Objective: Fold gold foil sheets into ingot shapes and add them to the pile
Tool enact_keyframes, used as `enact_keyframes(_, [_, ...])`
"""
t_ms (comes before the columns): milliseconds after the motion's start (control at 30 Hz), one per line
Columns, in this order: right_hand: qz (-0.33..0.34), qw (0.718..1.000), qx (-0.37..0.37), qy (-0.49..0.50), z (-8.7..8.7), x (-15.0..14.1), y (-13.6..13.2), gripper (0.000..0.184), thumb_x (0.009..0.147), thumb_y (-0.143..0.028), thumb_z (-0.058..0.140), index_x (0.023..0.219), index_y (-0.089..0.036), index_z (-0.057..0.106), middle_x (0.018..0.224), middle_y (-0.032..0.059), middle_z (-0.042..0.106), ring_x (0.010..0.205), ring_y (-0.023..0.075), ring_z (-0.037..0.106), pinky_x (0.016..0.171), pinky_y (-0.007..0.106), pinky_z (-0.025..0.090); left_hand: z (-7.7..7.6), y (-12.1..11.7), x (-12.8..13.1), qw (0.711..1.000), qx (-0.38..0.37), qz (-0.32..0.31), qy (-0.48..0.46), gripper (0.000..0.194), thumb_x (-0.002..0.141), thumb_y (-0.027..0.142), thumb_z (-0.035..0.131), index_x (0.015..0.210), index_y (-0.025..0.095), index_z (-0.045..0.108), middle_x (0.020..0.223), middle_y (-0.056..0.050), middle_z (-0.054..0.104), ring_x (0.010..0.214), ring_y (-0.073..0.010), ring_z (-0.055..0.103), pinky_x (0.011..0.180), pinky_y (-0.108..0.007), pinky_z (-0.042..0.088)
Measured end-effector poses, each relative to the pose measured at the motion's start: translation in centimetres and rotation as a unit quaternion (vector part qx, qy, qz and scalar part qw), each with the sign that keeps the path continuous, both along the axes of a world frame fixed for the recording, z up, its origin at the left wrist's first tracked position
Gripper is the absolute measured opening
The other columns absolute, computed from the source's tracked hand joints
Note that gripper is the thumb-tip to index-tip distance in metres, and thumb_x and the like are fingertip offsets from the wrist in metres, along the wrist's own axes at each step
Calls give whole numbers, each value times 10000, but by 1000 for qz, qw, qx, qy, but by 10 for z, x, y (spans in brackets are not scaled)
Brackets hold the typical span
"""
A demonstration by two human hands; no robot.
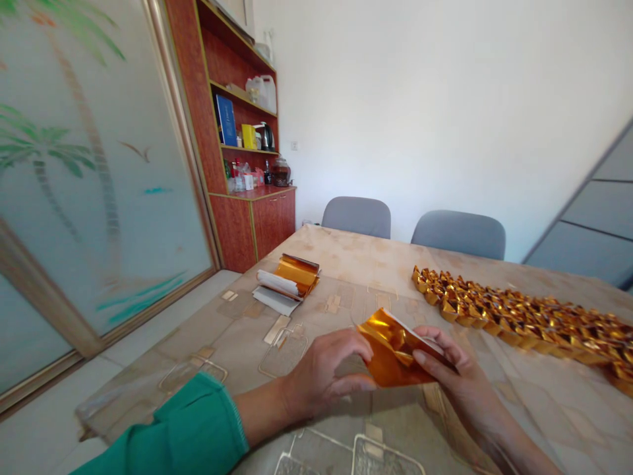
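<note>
A shiny gold foil paper, partly folded with a crease across its middle and a pale underside at its upper edge, is held up over the table. My right hand pinches its right side, thumb in front and fingers behind. At the left edge, my left hand has its fingers curled round the paper, the thumb lying along the lower corner. A stack of curling gold foil paper sheets with white backs lies farther off to the left. Long rows of folded gold foil pieces stand packed together on the right.
A patterned covering lies over the table. Two grey chairs are at the far side, before a white wall. Beyond the left edge stand a red-brown shelf cabinet and a frosted sliding door with painted palms.
</note>
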State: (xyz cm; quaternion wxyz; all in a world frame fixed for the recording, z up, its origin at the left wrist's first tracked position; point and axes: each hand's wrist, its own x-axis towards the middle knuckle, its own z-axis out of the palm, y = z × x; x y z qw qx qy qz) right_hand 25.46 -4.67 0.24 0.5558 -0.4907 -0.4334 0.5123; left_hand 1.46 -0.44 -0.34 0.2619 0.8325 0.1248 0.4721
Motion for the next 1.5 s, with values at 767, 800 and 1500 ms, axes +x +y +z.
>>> enact_keyframes(767, [-12,848,323,-419,9,25,-14,315,788,-237,718,1100,-274,715,977,68,764,912,270,699,778,394,563,-5,-13,0,993,107,15,37,429,962,154,497,1371,280,471,1018,-42,746,890,-181,675,817,-318,538])
enact_keyframes(800, [-1,824,355,-442,10,27,-16,302,806,-218,700,1104,-270,706,982,74,765,914,273,698,784,402,559,-1,-14,-1,983,168,-14,75,425,967,179,518,1378,270,460,1025,-47,750,889,-189,675,814,-322,532])
enact_keyframes(1500, [216,699,373,-571,-12,49,-23,397,847,-124,599,1186,-321,656,1195,38,739,1030,285,721,873,402,607,-10,-27,-3,918,143,21,368,89,882,267,640,880,192,590,858,-18,689,686,-180,548,593,-332,435])
